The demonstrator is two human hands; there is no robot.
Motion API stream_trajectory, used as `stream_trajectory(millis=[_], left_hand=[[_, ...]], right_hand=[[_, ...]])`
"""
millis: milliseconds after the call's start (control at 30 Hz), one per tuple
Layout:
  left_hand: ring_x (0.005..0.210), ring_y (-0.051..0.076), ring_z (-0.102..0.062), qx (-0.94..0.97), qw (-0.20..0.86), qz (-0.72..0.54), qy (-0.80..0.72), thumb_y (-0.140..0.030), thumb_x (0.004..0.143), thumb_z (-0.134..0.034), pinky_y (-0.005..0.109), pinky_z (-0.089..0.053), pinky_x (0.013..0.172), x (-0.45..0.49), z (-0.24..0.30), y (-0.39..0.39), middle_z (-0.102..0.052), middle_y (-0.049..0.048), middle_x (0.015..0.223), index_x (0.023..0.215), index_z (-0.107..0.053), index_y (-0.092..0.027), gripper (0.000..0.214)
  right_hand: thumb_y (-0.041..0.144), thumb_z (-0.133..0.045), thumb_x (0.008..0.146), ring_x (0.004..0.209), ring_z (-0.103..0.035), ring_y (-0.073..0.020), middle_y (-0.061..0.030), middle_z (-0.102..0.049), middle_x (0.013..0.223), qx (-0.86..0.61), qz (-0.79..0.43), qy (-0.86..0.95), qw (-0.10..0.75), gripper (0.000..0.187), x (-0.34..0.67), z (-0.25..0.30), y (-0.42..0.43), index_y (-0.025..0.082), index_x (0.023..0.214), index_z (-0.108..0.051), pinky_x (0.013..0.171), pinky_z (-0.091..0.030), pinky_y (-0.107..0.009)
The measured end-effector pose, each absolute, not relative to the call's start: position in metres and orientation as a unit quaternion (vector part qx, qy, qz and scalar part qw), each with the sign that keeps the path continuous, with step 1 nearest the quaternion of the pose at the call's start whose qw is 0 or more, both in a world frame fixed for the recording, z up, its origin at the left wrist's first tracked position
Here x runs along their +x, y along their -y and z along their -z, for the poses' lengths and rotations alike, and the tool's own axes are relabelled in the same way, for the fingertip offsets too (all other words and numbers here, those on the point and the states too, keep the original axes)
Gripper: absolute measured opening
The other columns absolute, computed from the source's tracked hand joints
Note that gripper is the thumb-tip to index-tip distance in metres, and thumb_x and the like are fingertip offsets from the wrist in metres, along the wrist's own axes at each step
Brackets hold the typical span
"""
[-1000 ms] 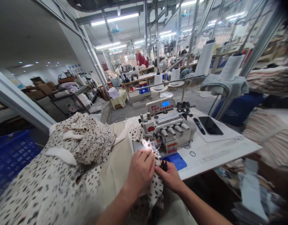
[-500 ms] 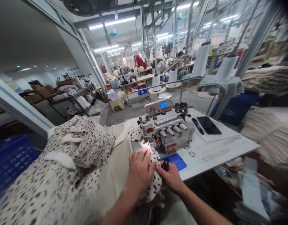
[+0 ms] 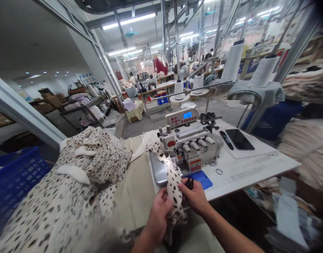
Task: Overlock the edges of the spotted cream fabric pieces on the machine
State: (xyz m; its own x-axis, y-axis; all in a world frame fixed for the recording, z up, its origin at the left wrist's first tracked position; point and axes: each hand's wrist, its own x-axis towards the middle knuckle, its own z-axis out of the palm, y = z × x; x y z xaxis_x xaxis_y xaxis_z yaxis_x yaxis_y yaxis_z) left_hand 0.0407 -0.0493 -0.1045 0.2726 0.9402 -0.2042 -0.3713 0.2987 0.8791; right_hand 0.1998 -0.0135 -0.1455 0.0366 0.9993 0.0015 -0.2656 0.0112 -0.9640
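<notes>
A strip of cream fabric with dark spots point(image 3: 174, 182) runs down from the lit presser-foot area of a white overlock sewing machine point(image 3: 174, 140) and hangs over the table's front edge. My left hand point(image 3: 158, 211) is closed on the strip's left edge, below the grey machine plate point(image 3: 159, 170). On the other edge, the thumb and fingers of my right hand point(image 3: 197, 198) pinch the same strip. A small black object point(image 3: 189, 183) sticks out of my right hand; its kind is hard to make out.
A large heap of spotted fabric point(image 3: 98, 158) covers the left side, beside a blue basket point(image 3: 16, 179). On the white table point(image 3: 245, 168) lie a phone point(image 3: 239, 139), a black marker point(image 3: 226, 140) and a black ring point(image 3: 219, 172). Thread cones point(image 3: 233, 61) stand behind.
My left hand has moved down and toward me from beside the presser foot, uncovering the grey plate and more of the strip. My right hand stays near the strip's right edge.
</notes>
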Motion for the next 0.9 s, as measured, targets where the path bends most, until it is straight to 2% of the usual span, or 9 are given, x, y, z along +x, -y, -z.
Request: stream_trajectory(millis=[100,167,300,367,500,633,733,833,900], left_hand=[[0.092,0.028,-0.072,0.291,0.794,-0.384,-0.372,-0.043,0.085,-0.068,0.037,-0.056,0.084,0.033,0.083,0.032,-0.074,0.0156,0.098,0.105,-0.069,-0.009,0.040],[0.082,0.025,-0.072,0.288,0.819,-0.338,-0.364,-0.037,0.080,-0.073,0.033,-0.056,0.076,0.027,0.075,0.025,-0.074,0.0150,0.088,0.098,-0.071,-0.007,0.035],[0.072,0.018,-0.068,0.347,0.772,-0.349,-0.402,-0.029,0.069,-0.084,0.024,-0.051,0.065,0.021,0.067,0.028,-0.074,0.0115,0.085,0.100,-0.070,-0.007,0.041],[0.073,0.017,-0.066,0.387,0.705,-0.391,-0.448,-0.034,0.067,-0.086,0.023,-0.050,0.065,0.017,0.064,0.033,-0.073,0.0084,0.084,0.101,-0.068,-0.010,0.045],[0.063,0.012,-0.057,0.444,0.541,-0.494,-0.517,-0.038,0.071,-0.083,0.020,-0.046,0.056,-0.001,0.059,0.036,-0.060,-0.0027,0.070,0.088,-0.056,-0.017,0.038],[0.078,0.016,-0.058,0.570,0.204,-0.562,-0.563,-0.020,0.076,-0.069,0.028,-0.052,0.072,-0.014,0.057,0.027,-0.057,-0.0002,0.083,0.093,-0.057,-0.019,0.021],[0.094,0.021,-0.059,0.762,0.029,-0.468,-0.447,-0.006,0.081,-0.053,0.037,-0.052,0.085,-0.004,0.050,0.018,-0.061,0.0060,0.094,0.095,-0.065,-0.020,0.023],[0.104,0.022,-0.059,0.900,0.000,-0.324,-0.291,-0.005,0.087,-0.048,0.039,-0.051,0.092,0.015,0.038,0.006,-0.066,0.0096,0.106,0.109,-0.067,-0.020,0.033],[0.105,0.023,-0.060,0.929,-0.025,-0.266,-0.257,-0.010,0.091,-0.048,0.040,-0.051,0.094,0.025,0.033,-0.004,-0.067,0.0105,0.109,0.115,-0.066,-0.019,0.031]], right_hand=[[0.058,-0.076,0.076,0.039,-0.045,-0.0110,0.0045,-0.055,0.046,-0.438,-0.550,0.422,0.573,0.042,0.201,0.144,0.015,0.019,0.069,-0.061,0.043,-0.036,-0.025],[0.058,-0.076,0.076,0.041,-0.048,-0.0118,0.0030,-0.059,0.049,-0.435,-0.550,0.428,0.570,0.043,0.202,0.144,0.015,0.020,0.069,-0.059,0.044,-0.038,-0.025],[0.059,-0.075,0.077,0.042,-0.049,-0.0122,0.0022,-0.061,0.051,-0.436,-0.558,0.431,0.559,0.043,0.202,0.145,0.014,0.020,0.070,-0.058,0.045,-0.039,-0.026],[0.060,-0.074,0.077,0.042,-0.049,-0.0117,0.0025,-0.061,0.051,-0.436,-0.560,0.426,0.562,0.044,0.202,0.145,0.014,0.020,0.070,-0.057,0.046,-0.038,-0.025],[0.061,-0.074,0.077,0.042,-0.048,-0.0113,0.0029,-0.061,0.051,-0.440,-0.557,0.426,0.561,0.045,0.201,0.141,0.015,0.021,0.069,-0.054,0.046,-0.038,-0.025],[0.063,-0.072,0.077,0.042,-0.048,-0.0116,0.0026,-0.060,0.051,-0.444,-0.555,0.438,0.550,0.047,0.199,0.135,0.016,0.021,0.067,-0.054,0.045,-0.038,-0.025],[0.061,-0.072,0.079,0.042,-0.046,-0.0111,0.0027,-0.058,0.051,-0.441,-0.556,0.439,0.550,0.046,0.198,0.133,0.016,0.021,0.066,-0.054,0.044,-0.037,-0.025],[0.058,-0.073,0.080,0.043,-0.044,-0.0106,0.0036,-0.056,0.051,-0.431,-0.553,0.432,0.567,0.043,0.197,0.136,0.015,0.020,0.067,-0.055,0.045,-0.036,-0.025],[0.056,-0.074,0.080,0.045,-0.043,-0.0102,0.0049,-0.053,0.052,-0.419,-0.549,0.420,0.589,0.042,0.196,0.140,0.015,0.020,0.069,-0.055,0.046,-0.036,-0.024]])
